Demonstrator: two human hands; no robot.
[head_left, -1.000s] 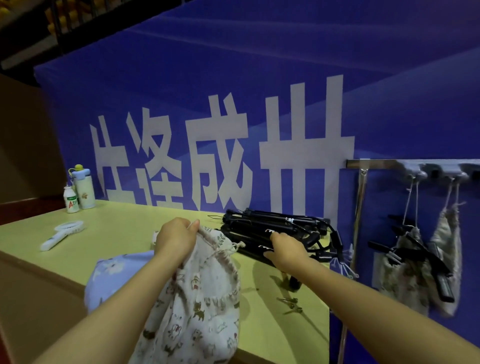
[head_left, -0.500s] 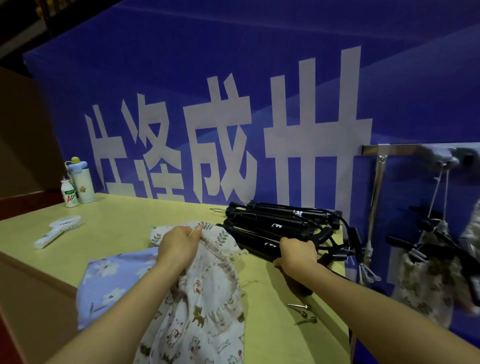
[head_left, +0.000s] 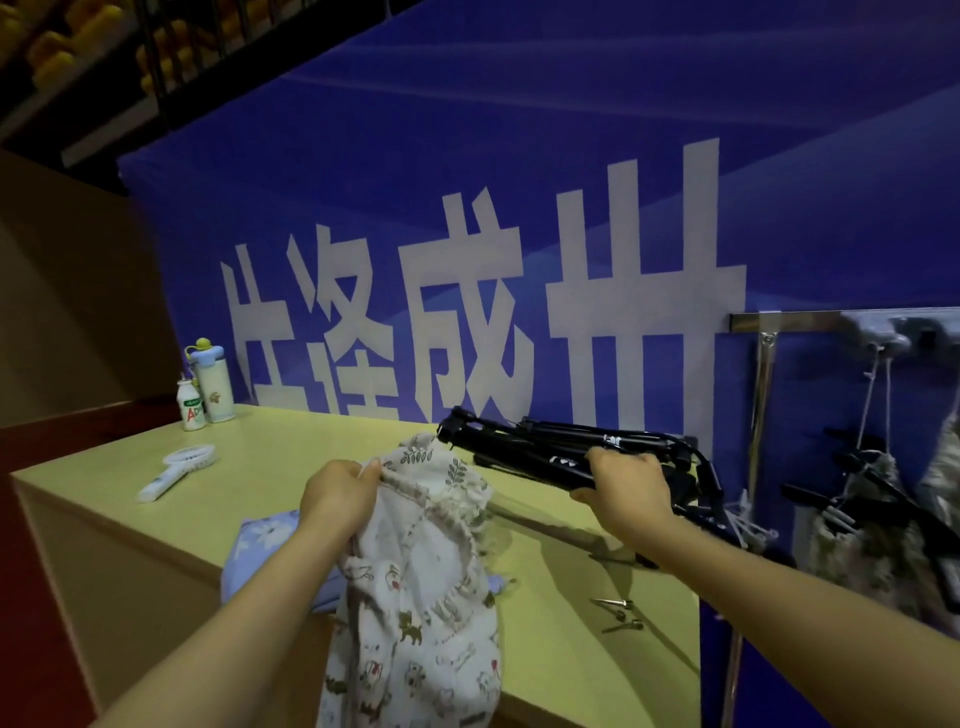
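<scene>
**Inspector:** Report the left grip.

**Operator:** I see the left grip (head_left: 337, 493) curled tight. It pinches the gathered mouth of the cream drawstring cloth bag printed with small animals (head_left: 415, 603). The bag hangs over the near edge of the pale yellow-green counter (head_left: 311, 447).

**Inspector:** And the right grip?

**Operator:** I note the right grip (head_left: 628, 486) wrapped round the folded black tripod of slim rods (head_left: 519, 457). It holds the tripod tilted and clear of the counter, with the far tip just beside the bag's mouth.
</scene>
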